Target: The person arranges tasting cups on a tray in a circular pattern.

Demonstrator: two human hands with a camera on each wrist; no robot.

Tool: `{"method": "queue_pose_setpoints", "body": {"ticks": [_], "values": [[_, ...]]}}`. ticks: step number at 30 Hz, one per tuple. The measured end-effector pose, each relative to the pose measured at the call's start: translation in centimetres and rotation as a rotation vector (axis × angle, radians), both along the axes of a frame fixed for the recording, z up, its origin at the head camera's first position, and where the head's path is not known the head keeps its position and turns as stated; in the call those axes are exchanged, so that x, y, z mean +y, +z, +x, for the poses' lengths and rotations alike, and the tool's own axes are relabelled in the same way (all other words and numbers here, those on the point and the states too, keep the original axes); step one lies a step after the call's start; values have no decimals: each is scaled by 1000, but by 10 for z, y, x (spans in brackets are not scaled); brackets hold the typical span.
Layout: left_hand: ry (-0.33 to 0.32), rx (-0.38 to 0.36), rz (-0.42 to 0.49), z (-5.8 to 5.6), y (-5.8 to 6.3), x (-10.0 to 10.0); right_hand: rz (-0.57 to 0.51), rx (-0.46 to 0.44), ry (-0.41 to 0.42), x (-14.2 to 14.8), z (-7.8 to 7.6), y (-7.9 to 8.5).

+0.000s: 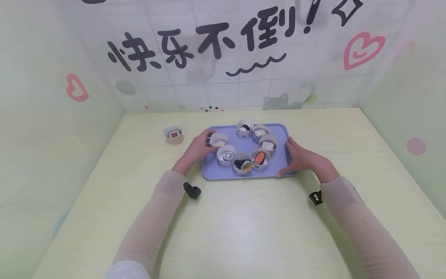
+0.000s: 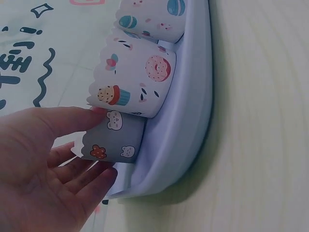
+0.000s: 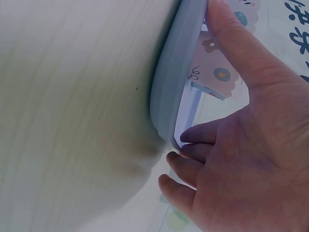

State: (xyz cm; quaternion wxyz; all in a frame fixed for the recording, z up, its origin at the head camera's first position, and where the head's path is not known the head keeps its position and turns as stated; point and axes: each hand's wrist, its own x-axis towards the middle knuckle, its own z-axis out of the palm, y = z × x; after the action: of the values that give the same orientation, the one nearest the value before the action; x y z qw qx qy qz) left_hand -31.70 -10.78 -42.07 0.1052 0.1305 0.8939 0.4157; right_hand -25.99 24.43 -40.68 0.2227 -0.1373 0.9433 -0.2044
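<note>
My left hand (image 1: pixel 199 145) pinches a grey paper baking cup (image 2: pixel 115 137) printed with small bears, thumb on one side and fingers on the other. This cup stands at the left end of a blue-lavender tray (image 1: pixel 251 179) and holds something pale yellow. Spread along the tray's right end, my right hand (image 1: pixel 301 158) touches the rim, with its thumb by the front corner. Other cups on the tray hold sushi-like pieces: a round roll (image 1: pixel 228 155), a dark piece with orange and green (image 1: pixel 244 165), an orange-topped piece (image 1: pixel 259 157) and several white or black-and-white ones.
Off the tray, a paper cup with a brown-and-white piece (image 1: pixel 174 135) stands on the table left of my left hand. The pale wooden table (image 1: pixel 230 224) meets a wall covering with black writing behind the tray. Side panels bound it left and right.
</note>
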Motion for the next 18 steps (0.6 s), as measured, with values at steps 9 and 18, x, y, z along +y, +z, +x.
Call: {"method": "queue_pose_setpoints", "body": {"ticks": [9,18], "values": [[-14,-6,-18,2,4,-7,-14,12,5,0,0,-1],[27,29,53,-1,18,-25,-26,8,-1,0,1,0]]}}
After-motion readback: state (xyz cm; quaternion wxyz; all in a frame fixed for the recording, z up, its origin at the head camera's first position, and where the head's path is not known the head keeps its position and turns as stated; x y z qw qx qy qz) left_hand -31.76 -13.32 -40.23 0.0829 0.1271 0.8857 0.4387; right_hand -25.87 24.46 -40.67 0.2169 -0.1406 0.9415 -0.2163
